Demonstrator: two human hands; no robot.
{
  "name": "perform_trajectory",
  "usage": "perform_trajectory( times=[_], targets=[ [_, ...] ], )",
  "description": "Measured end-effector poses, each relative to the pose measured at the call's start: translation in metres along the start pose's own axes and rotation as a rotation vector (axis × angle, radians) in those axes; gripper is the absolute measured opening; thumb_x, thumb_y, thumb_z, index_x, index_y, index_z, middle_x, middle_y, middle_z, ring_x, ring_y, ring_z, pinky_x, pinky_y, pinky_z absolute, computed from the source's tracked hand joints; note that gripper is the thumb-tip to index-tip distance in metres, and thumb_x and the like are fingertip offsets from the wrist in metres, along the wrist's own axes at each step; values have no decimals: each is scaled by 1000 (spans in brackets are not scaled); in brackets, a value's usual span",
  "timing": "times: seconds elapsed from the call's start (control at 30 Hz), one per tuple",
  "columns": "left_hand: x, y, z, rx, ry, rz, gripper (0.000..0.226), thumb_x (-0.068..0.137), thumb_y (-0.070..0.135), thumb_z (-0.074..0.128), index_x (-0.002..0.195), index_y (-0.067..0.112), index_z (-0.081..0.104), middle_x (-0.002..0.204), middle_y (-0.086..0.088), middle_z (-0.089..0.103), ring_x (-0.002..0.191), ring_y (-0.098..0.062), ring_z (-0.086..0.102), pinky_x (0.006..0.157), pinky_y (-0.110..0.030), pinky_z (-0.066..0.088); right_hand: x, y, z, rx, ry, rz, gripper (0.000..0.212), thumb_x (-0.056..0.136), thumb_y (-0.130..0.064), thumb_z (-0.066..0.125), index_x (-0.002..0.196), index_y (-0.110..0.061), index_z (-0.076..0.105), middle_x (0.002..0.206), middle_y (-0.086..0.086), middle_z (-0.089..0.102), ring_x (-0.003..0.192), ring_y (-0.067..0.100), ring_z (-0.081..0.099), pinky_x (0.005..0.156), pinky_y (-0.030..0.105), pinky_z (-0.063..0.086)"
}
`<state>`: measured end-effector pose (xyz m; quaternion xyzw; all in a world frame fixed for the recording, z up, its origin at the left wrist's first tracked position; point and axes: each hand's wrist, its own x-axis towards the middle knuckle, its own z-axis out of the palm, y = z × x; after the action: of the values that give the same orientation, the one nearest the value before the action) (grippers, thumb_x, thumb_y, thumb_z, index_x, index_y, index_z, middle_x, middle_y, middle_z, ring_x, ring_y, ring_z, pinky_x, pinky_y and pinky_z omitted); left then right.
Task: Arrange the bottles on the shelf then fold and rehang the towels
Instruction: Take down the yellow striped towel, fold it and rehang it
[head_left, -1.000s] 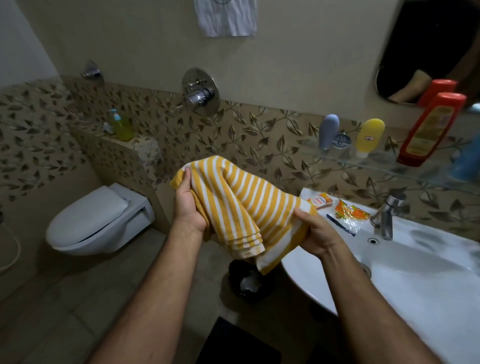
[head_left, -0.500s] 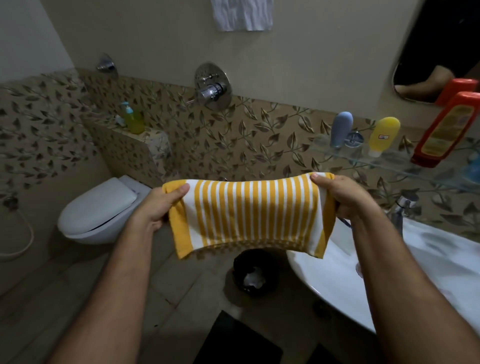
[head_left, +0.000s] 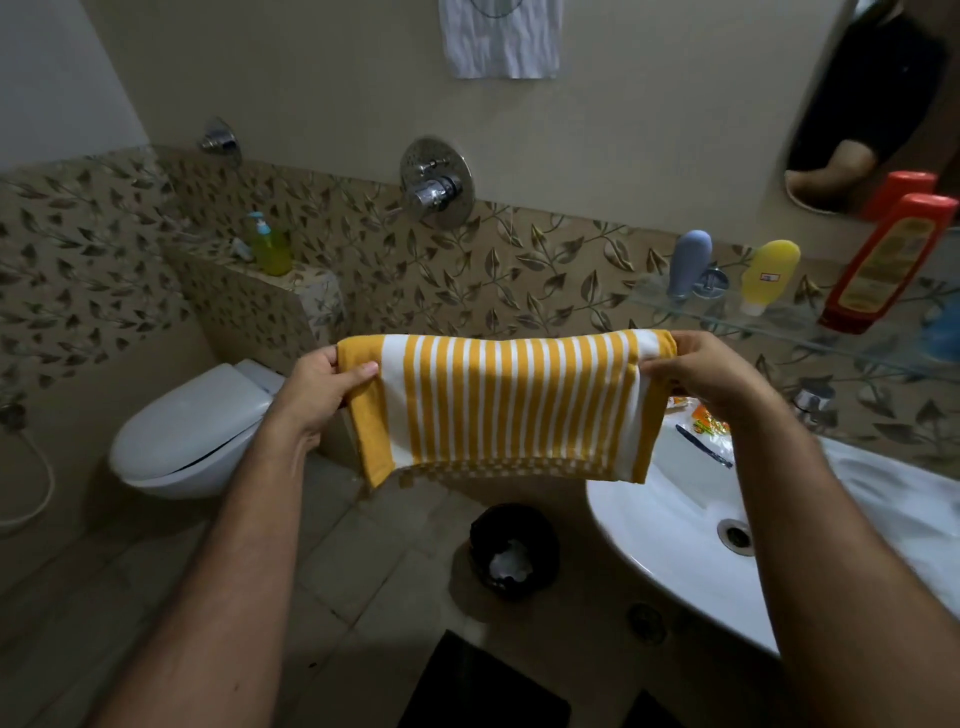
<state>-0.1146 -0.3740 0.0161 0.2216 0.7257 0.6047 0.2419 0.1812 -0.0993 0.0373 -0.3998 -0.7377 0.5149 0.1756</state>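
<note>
Fingers of the left hand (head_left: 317, 389) curl behind one upper corner of the yellow-and-white striped towel (head_left: 506, 408), thumb pressed on its front; the right hand (head_left: 711, 371) pinches the opposite upper corner the same way. One folded towel hangs stretched flat between the two hands, in the air, its top edge level, its lower edge free above the floor and its right lower corner overlapping the rim of the white sink (head_left: 654, 525). A second towel, the white towel (head_left: 501, 39), hangs on the wall above, well apart. Three bottles stand on the glass shelf (head_left: 779, 325) to the right: a grey bottle (head_left: 688, 262), a yellow bottle (head_left: 769, 275) and a red bottle (head_left: 891, 265) leaning at the far end; something blue past it is cut off by the frame. One green pump bottle (head_left: 270, 247) sits on the tiled ledge over the toilet (head_left: 192, 431). Below the towel the floor holds one black bin (head_left: 514, 551).
</note>
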Motion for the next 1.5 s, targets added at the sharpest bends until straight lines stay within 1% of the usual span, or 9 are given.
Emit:
perform_trajectory(
  times=[0.07,0.2,0.33,0.47,0.63,0.87,1.1,1.3,1.5],
  targets=[
    [2,1,1,66,35,51,12,87,15,69,99,18,68,100,-7,73,96,-22,69,93,-44,54,0,-2,6,-113,101,1,19,90,-16,67,108,-16,61,108,11,68,97,25,66,92,46,54],
    [3,0,5,129,131,111,18,86,17,70,104,14,69,99,-7,72,92,-20,68,86,-36,55,-7,-7,20,-72,259,-42,63,90,-21,68,144,-23,35,143,16,45,122,32,54,98,48,51],
    [9,3,0,22,187,58,31,87,16,70,116,6,65,106,-8,69,90,-17,66,67,-22,49,-14,-8,22,-10,211,-183,36,93,-21,63,128,-27,55,124,3,57,114,26,58,89,41,54],
    [14,6,-7,-72,268,56,62,81,16,76,135,12,46,120,-7,60,102,-17,58,87,-31,50,-19,-14,24,-6,228,-261,33,96,-20,59,128,-26,60,123,1,59,114,22,58,94,46,52],
    [16,8,-17,-22,211,226,40,82,16,75,120,20,63,105,-1,71,98,-16,68,90,-42,56,-19,-21,26,-159,340,-319,32,96,-24,59,128,-20,60,121,5,62,111,23,60,93,46,54],
    [16,10,-14,109,299,500,29,81,18,77,106,27,64,92,7,69,84,-8,66,74,-29,56,-16,-31,26,-425,584,-399,22,97,-30,54,113,-18,64,106,5,55,107,29,54,88,48,51],
    [23,-14,1,288,429,499,21,84,23,72,104,19,65,103,1,60,92,-14,56,71,-28,47,-26,-48,33,80,388,-389,21,100,-35,49,104,-15,54,97,6,59,94,25,61,86,49,54],
    [32,-46,12,376,394,322,20,86,26,70,100,16,62,104,-1,53,96,-19,54,75,-31,42,-29,-62,47,69,379,-446,22,99,-39,51,101,-17,55,95,4,61,90,19,61,76,37,52],
    [20,-68,36,381,325,235,30,84,25,72,111,19,60,112,-5,58,101,-20,56,82,-32,46,-27,-78,78,78,357,-498,21,95,-21,60,92,-1,59,80,11,57,75,14,52,73,33,47]
  ],
)
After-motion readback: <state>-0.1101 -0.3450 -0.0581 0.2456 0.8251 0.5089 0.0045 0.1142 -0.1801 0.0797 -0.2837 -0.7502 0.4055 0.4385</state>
